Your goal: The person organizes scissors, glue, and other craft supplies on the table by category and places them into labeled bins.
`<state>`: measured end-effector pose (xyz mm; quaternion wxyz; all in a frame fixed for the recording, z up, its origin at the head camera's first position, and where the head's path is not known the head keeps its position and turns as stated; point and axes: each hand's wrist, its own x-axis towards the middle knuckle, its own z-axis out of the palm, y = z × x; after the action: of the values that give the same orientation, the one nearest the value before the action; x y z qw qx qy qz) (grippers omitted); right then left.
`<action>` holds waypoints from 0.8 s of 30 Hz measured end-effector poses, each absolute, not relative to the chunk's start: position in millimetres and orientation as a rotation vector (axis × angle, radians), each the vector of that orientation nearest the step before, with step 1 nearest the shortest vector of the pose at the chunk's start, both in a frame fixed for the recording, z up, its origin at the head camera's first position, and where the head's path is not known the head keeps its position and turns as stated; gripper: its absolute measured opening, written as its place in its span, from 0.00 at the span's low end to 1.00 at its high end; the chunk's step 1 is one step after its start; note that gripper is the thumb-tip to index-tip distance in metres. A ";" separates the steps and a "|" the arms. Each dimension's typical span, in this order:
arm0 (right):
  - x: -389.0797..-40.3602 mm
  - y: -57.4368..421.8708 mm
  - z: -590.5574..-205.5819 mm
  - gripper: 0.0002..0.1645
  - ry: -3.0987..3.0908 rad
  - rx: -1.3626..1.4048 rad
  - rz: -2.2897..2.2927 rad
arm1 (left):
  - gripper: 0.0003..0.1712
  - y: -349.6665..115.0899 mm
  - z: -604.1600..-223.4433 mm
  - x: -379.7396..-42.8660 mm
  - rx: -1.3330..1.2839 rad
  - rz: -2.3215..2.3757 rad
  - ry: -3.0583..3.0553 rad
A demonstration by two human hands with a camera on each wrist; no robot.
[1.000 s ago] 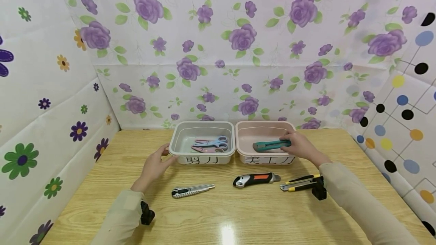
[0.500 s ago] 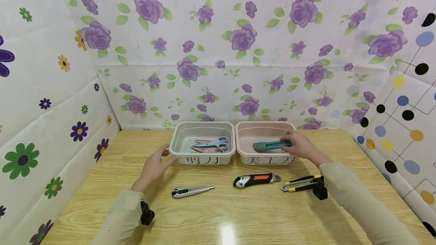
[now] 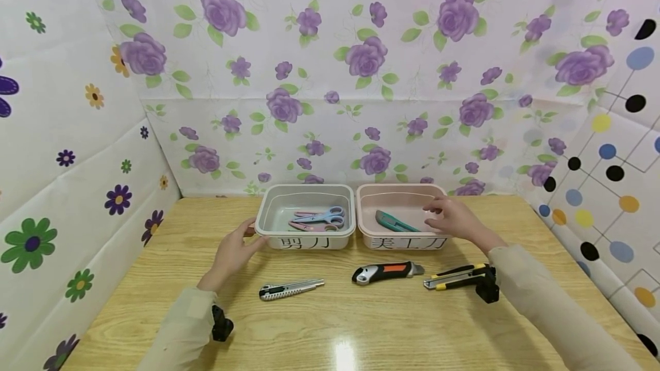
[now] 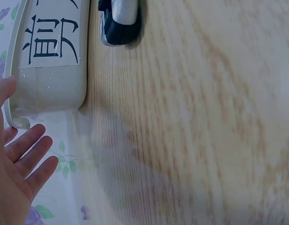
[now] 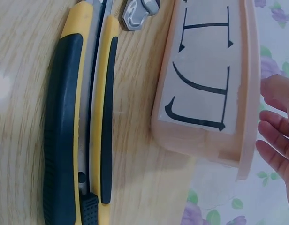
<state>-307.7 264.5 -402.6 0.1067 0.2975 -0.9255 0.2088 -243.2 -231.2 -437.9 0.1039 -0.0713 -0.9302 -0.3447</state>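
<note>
A teal utility knife point(image 3: 396, 222) lies tilted in the pink bin point(image 3: 402, 186). Over that bin's right side is my right hand point(image 3: 456, 219), its fingers apart and bent a little, holding nothing. The right wrist view has the same fingertips beside the pink rim point(image 5: 250, 93). My left hand point(image 3: 234, 251) rests at the left corner of the grey bin point(image 3: 309, 187). In the left wrist view its thumb point(image 4: 4, 89) touches the rim while the other fingers spread loosely. Blue scissors point(image 3: 315, 217) and pink ones lie inside the grey bin.
In front of the bins lie a silver utility knife point(image 3: 291, 289), a black-and-orange one point(image 3: 389, 271) and a black-and-yellow one point(image 3: 456, 276), partly under my right wrist. Both bins carry black-lettered labels. Patterned cloth walls point(image 3: 330, 130) stand behind and beside the wooden table point(image 3: 289, 331).
My right hand has let go of the teal utility knife, which has dropped and turned in the pink bin. The right fingers have spread. My left hand stays where it was.
</note>
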 end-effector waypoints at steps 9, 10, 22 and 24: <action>-301.1 270.3 -396.2 0.18 -2.693 0.881 0.675 | 0.38 -233.2 -440.6 -244.2 -0.202 -1.001 -2.750; -299.9 270.9 -395.5 0.18 -2.690 0.879 0.698 | 0.38 -233.2 -440.9 -244.4 -0.203 -0.999 -2.750; -274.8 286.0 -390.6 0.21 -2.733 0.797 0.738 | 0.37 -231.4 -438.7 -244.6 -0.216 -0.992 -2.745; -270.3 289.7 -391.2 0.22 -2.736 0.789 0.728 | 0.37 -231.6 -439.4 -244.4 -0.220 -0.996 -2.741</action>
<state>-270.3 289.7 -391.2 0.1010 0.2671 -0.9261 0.2464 -244.4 -231.6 -439.4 0.1084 -0.0747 -0.9316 -0.3387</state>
